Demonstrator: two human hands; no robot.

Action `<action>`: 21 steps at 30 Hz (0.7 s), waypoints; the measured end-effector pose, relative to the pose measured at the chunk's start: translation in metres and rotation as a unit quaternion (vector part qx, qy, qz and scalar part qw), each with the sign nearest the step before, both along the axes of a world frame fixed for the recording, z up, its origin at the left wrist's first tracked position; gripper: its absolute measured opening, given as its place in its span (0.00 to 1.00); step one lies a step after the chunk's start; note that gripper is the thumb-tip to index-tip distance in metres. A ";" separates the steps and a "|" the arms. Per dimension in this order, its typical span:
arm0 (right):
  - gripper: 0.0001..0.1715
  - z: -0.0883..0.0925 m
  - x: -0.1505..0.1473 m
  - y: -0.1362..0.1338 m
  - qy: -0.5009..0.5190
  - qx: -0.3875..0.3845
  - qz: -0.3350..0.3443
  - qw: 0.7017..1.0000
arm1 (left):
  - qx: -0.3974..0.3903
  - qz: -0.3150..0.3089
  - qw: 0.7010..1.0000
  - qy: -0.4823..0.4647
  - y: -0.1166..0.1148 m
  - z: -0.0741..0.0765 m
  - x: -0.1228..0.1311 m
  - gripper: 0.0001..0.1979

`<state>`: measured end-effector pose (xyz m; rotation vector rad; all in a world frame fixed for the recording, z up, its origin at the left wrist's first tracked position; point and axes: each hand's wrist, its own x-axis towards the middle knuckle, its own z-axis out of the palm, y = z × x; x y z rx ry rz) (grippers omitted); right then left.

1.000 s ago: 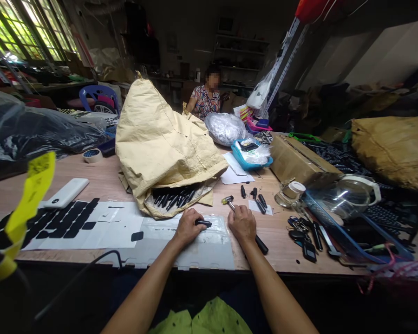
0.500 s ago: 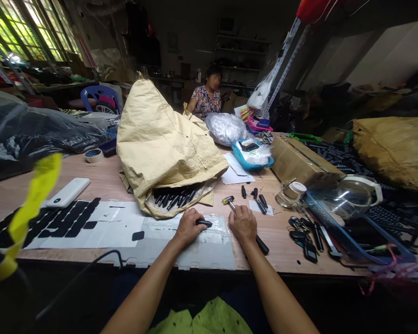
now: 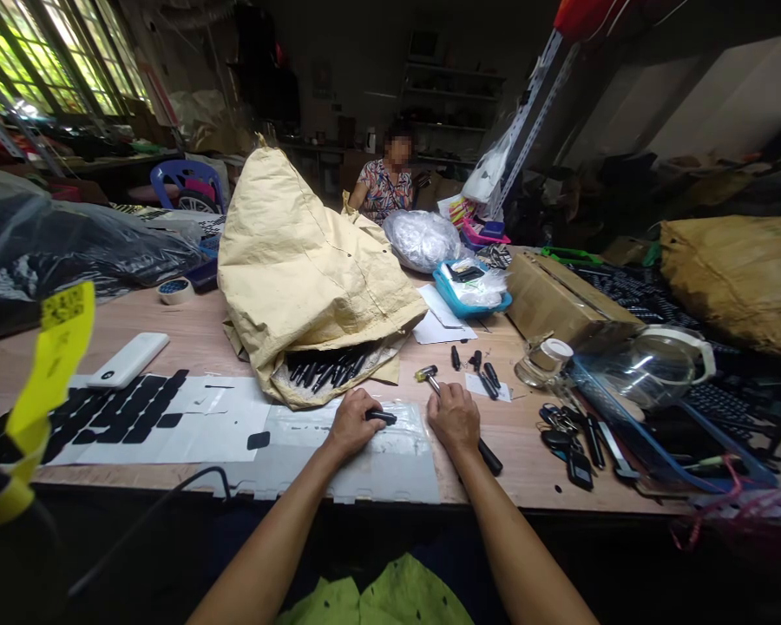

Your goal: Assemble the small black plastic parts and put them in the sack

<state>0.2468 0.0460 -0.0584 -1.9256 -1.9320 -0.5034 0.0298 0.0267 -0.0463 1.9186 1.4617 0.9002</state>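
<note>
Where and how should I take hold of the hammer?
Probably by the dark handle, from the person's right: that thick end of the hammer juts out rightward, uncovered, while the right hand covers much of the slimmer shaft.

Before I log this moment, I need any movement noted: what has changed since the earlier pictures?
The long yellow printed strip at picture left has swung, its upper end now farther left than in both earlier pictures. Nothing was visibly taken or let go: the left hand still holds the short black rod-shaped piece, the right hand the black-handled hammer.
</note>
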 end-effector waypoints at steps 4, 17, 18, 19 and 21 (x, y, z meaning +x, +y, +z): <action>0.11 0.004 0.002 0.000 0.006 -0.026 0.007 1.000 | -0.001 -0.003 1.000 0.002 0.003 0.000 -0.001 0.08; 0.14 0.028 0.019 -0.051 0.186 -0.132 -0.028 0.973 | -0.013 -0.015 1.000 0.024 0.006 0.009 0.001 0.08; 0.15 0.030 0.018 -0.058 0.219 -0.130 0.001 0.967 | -0.014 -0.016 0.999 0.026 0.006 0.009 0.002 0.08; 0.17 0.032 0.016 -0.066 0.251 -0.127 0.036 0.959 | -0.013 -0.018 0.999 0.027 0.006 0.010 0.002 0.08; 0.19 0.035 0.007 -0.083 0.303 -0.120 0.105 0.939 | -0.010 -0.021 0.999 0.030 0.005 0.010 0.003 0.07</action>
